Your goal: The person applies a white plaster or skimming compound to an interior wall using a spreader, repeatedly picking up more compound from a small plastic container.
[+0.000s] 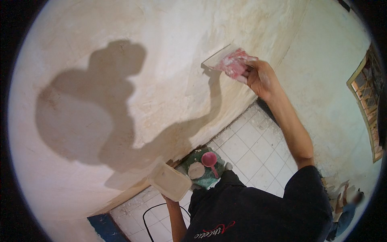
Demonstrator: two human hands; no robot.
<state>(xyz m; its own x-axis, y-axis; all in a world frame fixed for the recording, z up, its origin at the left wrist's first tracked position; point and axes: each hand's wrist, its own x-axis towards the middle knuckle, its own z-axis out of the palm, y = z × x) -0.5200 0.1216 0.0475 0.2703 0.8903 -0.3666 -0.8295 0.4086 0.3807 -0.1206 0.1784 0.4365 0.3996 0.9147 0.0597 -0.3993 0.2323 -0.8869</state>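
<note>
My right hand [260,78] is raised, fingers closed round a wide putty knife [231,60]. Its body is smeared red and white, and the long pale edge lies at the plastered wall [173,44]; whether it presses on the surface I cannot tell. Lower down, my left hand [168,199] holds up a shallow cream rectangular tray [184,190] close to the wall. Most of that hand's fingers are hidden under the tray. The tray's inside looks the same pale colour, so how much it contains is unclear.
Below the tray, a pink dipper [209,159] and a pale round lump or bowl [196,170] rest on green plastic sheeting [204,183] on white floor tiles [250,135]. A black cable [146,222] loops nearby. Right: a barred window [366,99] and another person [346,215].
</note>
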